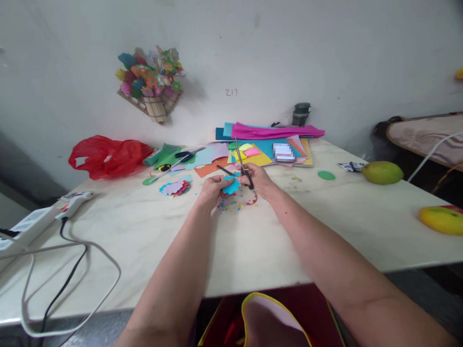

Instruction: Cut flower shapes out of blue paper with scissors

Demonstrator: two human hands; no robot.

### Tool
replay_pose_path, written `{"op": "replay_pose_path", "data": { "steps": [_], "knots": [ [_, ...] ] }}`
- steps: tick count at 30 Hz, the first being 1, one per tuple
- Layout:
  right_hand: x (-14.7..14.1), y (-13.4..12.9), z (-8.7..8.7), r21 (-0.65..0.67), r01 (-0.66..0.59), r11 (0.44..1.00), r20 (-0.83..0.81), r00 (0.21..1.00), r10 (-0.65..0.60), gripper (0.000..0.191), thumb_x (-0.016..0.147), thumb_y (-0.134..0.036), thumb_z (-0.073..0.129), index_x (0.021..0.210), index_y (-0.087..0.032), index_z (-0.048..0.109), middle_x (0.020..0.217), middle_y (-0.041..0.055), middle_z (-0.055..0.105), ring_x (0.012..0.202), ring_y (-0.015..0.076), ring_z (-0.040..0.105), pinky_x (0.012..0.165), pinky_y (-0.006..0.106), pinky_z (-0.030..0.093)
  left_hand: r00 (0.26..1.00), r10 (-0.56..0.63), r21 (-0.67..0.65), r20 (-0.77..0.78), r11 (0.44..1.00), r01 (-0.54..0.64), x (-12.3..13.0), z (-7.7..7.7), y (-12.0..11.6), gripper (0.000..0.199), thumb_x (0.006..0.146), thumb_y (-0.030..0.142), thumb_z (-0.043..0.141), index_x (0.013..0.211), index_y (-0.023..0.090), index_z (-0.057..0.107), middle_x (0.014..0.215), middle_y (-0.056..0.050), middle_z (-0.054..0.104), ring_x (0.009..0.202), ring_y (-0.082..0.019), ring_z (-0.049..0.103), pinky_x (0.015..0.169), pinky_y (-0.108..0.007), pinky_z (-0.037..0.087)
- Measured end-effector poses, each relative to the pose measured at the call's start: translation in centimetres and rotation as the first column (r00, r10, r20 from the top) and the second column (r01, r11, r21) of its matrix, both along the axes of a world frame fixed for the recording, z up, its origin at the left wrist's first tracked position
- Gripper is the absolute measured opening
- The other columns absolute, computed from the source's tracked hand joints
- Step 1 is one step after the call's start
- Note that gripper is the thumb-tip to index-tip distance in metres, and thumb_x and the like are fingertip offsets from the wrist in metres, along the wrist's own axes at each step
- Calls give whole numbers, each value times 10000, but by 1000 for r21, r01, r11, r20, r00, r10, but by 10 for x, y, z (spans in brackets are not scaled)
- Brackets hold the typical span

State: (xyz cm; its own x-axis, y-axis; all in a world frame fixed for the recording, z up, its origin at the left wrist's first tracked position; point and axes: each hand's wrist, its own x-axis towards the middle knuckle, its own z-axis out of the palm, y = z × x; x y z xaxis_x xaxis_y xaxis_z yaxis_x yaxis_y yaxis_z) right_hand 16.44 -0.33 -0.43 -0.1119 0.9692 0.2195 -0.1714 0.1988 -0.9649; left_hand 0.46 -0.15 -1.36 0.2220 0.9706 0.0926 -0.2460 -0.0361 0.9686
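Note:
My left hand (214,187) pinches a blue paper cutout (231,186) with a scalloped edge. Against it on the right, my right hand (257,180) grips a pair of scissors (248,179), its blades pointing away toward the wall. Small coloured paper scraps (234,203) are scattered on the table just below both hands. To the left lies a pile of scalloped paper cutouts (174,188), lilac on top with red and blue beneath. A second pair of scissors (184,154) with dark handles rests behind that pile.
Coloured paper sheets (260,162) are stacked along the wall. A red plastic bag (105,157) sits at the back left. A power strip (25,226) and loose cables (86,246) cover the left edge. A green mango (382,172) and a yellow mango (446,220) lie right.

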Motion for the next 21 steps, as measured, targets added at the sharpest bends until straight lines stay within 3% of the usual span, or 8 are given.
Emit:
{"op": "replay_pose_path", "data": {
  "steps": [9,16,21],
  "knots": [
    [-2,-1,-2,-5,-38,999,13,999,38,349,539,-152,726,857,-162,582,561,-71,558,487,85,500,503,211,399,992,73,14,101,997,-75,-1,-3,5,323,476,297,863,645,116,657,542,-9,626,445,-83,532,453,-196,413],
    [1,-5,-1,-24,-87,996,186,978,90,378,621,-338,761,902,-167,575,559,-42,583,469,109,531,394,188,285,972,55,31,228,997,-64,-1,-2,4,314,473,285,880,627,124,659,604,-27,666,515,-113,588,525,-225,482],
    [1,-14,5,-32,-132,991,296,946,136,333,688,-418,734,797,-154,562,591,-20,585,461,89,519,355,177,269,971,42,50,237,997,-56,-2,-3,4,308,519,309,877,612,137,640,588,-20,651,499,-106,568,511,-226,480]
  ]
}}
